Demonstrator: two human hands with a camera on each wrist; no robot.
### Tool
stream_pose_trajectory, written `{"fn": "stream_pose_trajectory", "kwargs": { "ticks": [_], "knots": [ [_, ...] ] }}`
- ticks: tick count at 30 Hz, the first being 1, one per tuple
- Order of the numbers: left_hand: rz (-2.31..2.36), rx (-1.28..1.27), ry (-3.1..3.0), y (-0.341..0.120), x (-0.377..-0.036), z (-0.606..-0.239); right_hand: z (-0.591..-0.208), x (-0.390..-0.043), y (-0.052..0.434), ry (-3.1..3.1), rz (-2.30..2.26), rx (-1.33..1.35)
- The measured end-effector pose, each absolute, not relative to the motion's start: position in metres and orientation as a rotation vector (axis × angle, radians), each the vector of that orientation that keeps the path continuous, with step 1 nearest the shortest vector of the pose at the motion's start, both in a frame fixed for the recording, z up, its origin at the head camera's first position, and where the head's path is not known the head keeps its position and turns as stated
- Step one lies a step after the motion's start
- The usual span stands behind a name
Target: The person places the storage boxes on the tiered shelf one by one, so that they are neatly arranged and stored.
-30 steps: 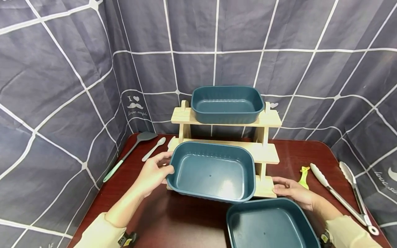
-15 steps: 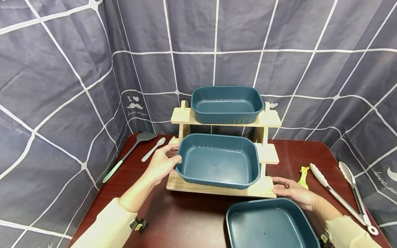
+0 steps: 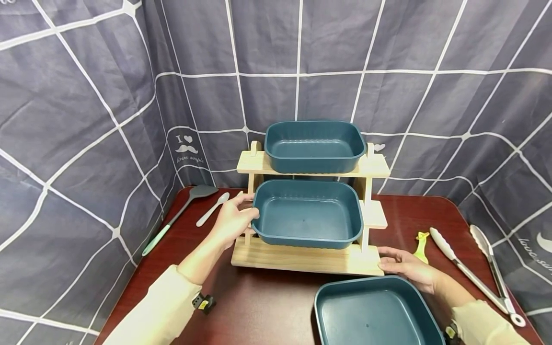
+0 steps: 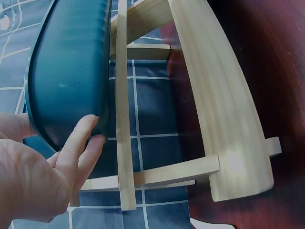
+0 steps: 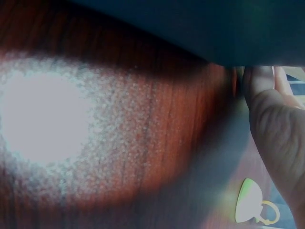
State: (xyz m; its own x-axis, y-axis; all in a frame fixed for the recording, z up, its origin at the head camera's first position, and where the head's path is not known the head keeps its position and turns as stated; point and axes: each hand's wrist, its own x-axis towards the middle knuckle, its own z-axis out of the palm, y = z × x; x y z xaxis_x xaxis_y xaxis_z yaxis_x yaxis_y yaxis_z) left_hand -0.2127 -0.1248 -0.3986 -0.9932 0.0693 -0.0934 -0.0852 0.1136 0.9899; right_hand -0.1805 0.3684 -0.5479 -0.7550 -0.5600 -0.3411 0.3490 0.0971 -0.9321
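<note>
Lying level, tray [image 3: 308,213] crosswise

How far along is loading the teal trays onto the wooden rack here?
Top tray already sits on the wooden rack. The left hand holds the second tray at the middle tier. The right hand rests at the rack's base; a third tray waits on the table.

The near teal tray [image 3: 375,311] is running off the head view's bottom edge, hiding the right hand's [image 3: 407,268] wrist. The right wrist view is washing out in glare on the table [image 5: 119,143], blurring everything.
</note>
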Motion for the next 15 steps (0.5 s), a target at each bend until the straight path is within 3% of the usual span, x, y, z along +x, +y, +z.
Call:
{"fn": "stream_pose_trajectory", "kwargs": {
  "ticks": [15],
  "knots": [
    [2.038, -0.033, 2.275, -0.108, -0.231, -0.403, -0.548, -0.181, 0.368, 1.753, -1.713, -0.194]
  ]
}}
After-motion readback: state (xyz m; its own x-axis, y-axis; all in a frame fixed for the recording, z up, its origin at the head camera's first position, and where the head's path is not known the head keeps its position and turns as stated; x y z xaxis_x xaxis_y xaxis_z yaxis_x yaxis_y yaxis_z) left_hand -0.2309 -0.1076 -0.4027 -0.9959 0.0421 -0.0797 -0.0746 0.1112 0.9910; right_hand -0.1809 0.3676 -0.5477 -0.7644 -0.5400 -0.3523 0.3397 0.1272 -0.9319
